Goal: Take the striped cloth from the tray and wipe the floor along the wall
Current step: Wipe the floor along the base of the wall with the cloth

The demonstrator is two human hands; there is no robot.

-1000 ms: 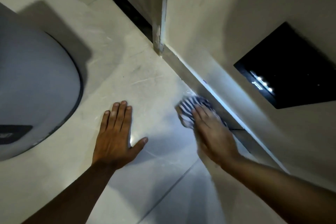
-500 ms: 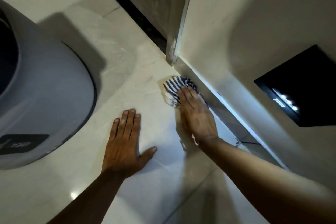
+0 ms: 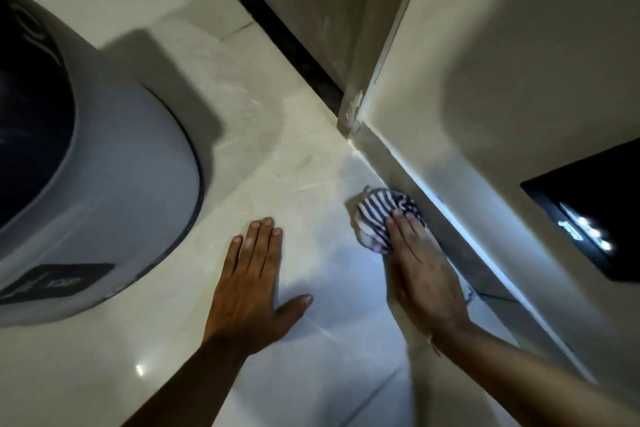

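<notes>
Two hands, one cloth. Right hand [image 3: 420, 270] flat, fingers together, pressing bunched striped cloth [image 3: 382, 218] onto floor [image 3: 277, 156]; grip is palm-down press, not closed fist. Cloth soft, crumpled, blue-white stripes, poking out ahead of fingertips, touching dark skirting [image 3: 450, 218] at wall [image 3: 502, 62] foot. Left hand [image 3: 251, 282] spread flat on glossy pale tiles, well left of grip, holding nothing. One rounded grey plastic appliance [image 3: 114, 184] farther left. One black panel [image 3: 588, 215] on wall right of grip. Wall corner [image 3: 351, 114] ahead; bare floor between hands.
</notes>
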